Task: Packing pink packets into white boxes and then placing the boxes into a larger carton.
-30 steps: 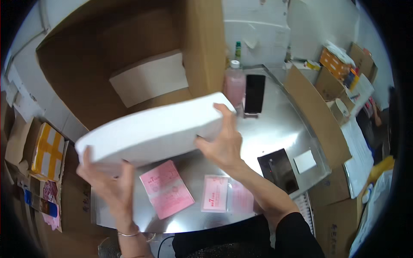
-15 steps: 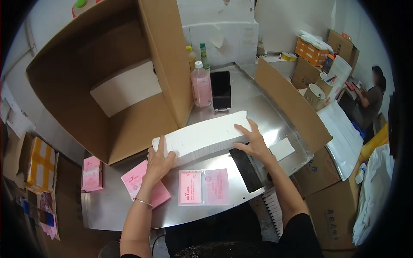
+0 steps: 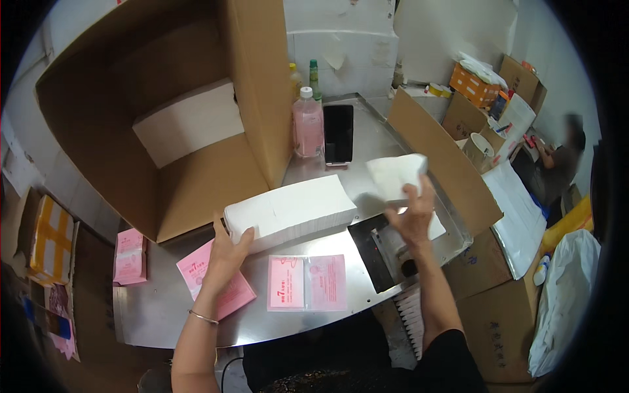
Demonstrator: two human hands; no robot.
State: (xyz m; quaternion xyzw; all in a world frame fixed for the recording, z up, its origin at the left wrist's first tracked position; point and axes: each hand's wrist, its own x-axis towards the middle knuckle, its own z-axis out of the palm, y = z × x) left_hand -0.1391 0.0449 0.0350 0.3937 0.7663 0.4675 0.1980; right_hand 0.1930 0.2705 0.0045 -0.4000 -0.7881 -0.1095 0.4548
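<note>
A long stack of folded white paper [image 3: 288, 211] lies across the metal table. My left hand [image 3: 226, 259] grips its left end, with the thumb on the near side. Off the stack's right end, my right hand [image 3: 414, 219] holds up a smaller wad of white paper [image 3: 396, 175], its fingers pinching the near right side; the wad is blurred. Beneath my right hand is a black flat device [image 3: 370, 255], partly hidden. Pink printed packets [image 3: 236, 295] lie under my left wrist, and a pink and clear printed pouch [image 3: 306, 283] lies flat in front of the stack.
A big cardboard box [image 3: 203, 190] stands open at the left, with a white block [image 3: 190, 124] inside. More pink packets [image 3: 130, 257] sit near the left edge. Behind are a pink bottle [image 3: 308, 128] and a phone [image 3: 338, 134]. A cardboard panel [image 3: 445, 160] borders the right. Another person [image 3: 560, 157] sits far right.
My right hand has lifted a wad off the right end of the paper stack and moved right with it. The stack is now shorter. My left hand stays at the left end.
</note>
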